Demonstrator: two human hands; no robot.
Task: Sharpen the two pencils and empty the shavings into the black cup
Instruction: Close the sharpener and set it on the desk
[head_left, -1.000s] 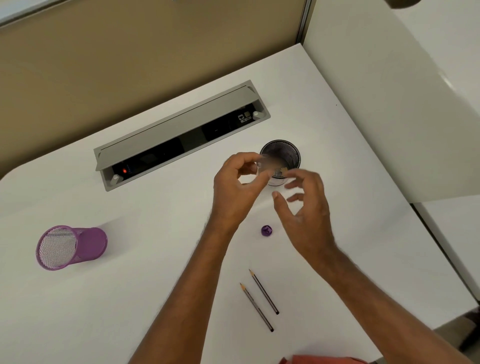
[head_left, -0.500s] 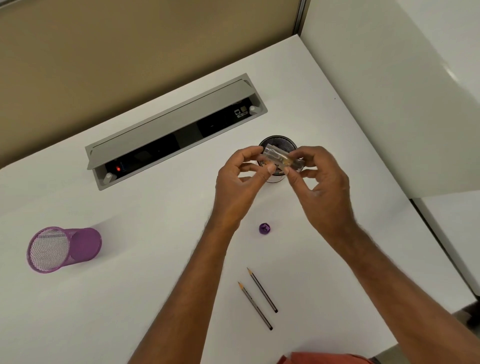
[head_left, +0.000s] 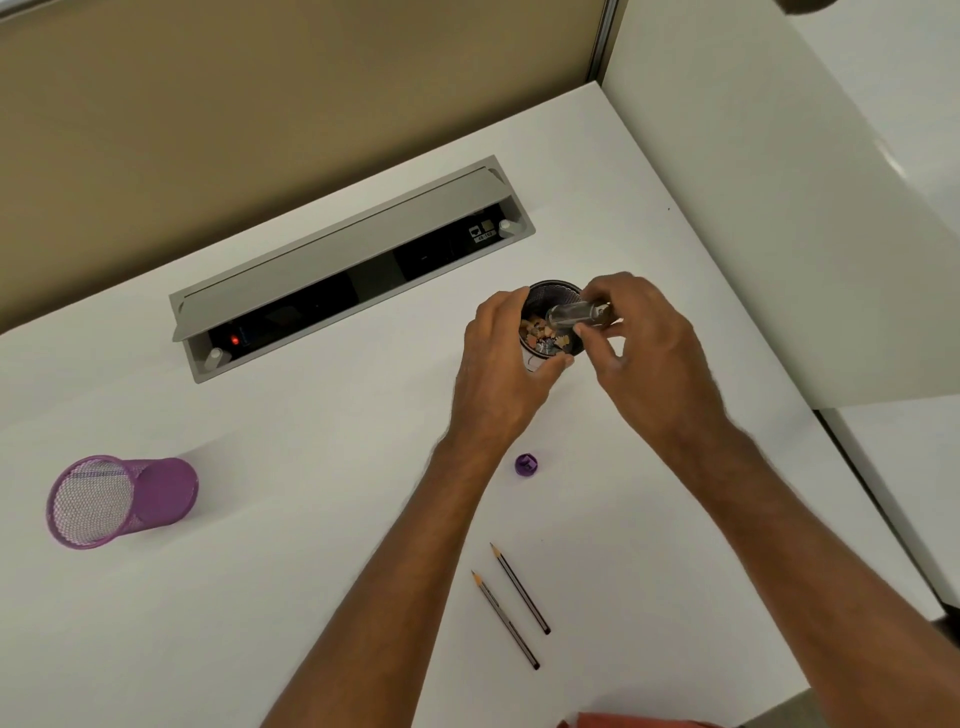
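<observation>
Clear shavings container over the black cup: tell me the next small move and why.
Probably a gentle shake or tap of the clear shavings container, which the right hand holds tilted with its open end over the black cup. Shavings already lie inside the cup, which the left hand grips, and any remainder in the container is hard to see.

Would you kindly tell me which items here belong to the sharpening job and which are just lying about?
In the job:
black mesh cup holding shavings, gripped by left hand
clear sharpener barrel in right hand
purple sharpener cap
two sharpened pencils

Lying about:
purple mesh cup
grey desk socket box
</observation>
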